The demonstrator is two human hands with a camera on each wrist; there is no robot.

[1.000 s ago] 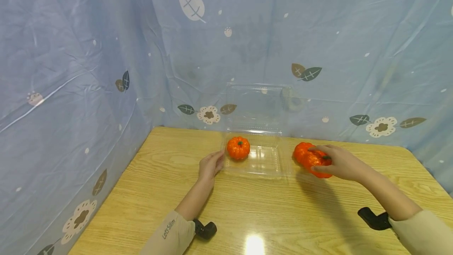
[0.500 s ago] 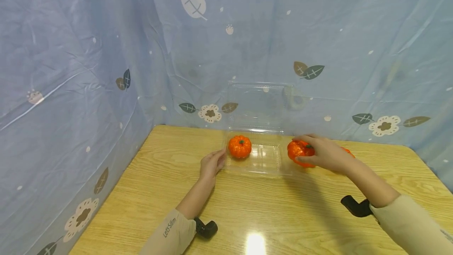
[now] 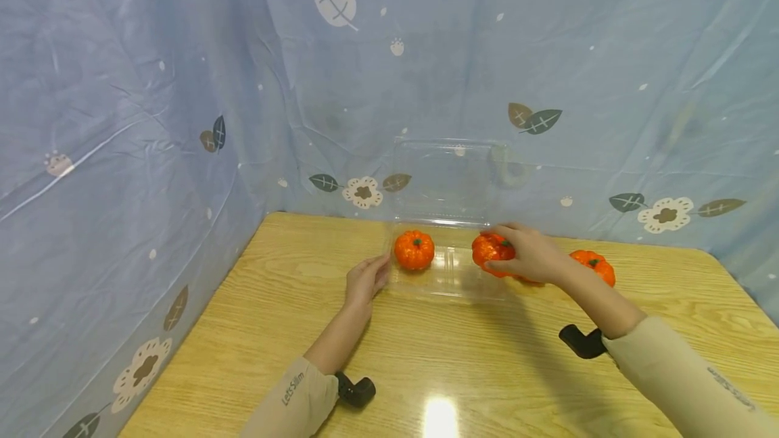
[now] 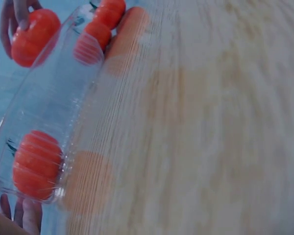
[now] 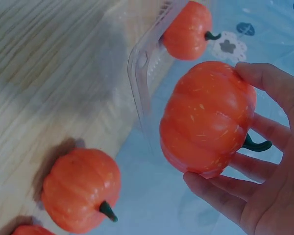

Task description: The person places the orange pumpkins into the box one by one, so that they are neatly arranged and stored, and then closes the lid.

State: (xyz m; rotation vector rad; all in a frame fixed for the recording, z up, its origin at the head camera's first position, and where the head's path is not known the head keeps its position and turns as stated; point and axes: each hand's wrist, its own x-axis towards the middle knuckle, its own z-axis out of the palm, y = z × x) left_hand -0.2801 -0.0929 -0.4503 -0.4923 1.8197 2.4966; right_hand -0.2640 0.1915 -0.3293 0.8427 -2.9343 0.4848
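My right hand (image 3: 535, 257) holds an orange toy pumpkin (image 3: 490, 253) with a green stem over the right end of a clear plastic box. In the right wrist view the thumb and fingers grip the pumpkin (image 5: 206, 122) around its sides, apart from the box wall. The hinged clear box (image 3: 426, 291) stands on the table, its lid (image 3: 442, 178) raised at the back. Inside, at the left end, sits another pumpkin (image 3: 414, 250). My left hand (image 3: 364, 280) touches the box's left end; its fingers (image 4: 32, 215) lie fairly straight against the wall.
Right of the box, a pumpkin (image 3: 594, 266) rests on the wooden table (image 3: 389, 357); another, partly hidden by my right hand, lies closer to the box. A patterned blue cloth (image 3: 438, 73) hangs behind the table and along the left.
My right hand has lifted the pumpkin and carried it left, from the table to over the box's right end. The pumpkins left behind have come into view. My left hand stays at the box.
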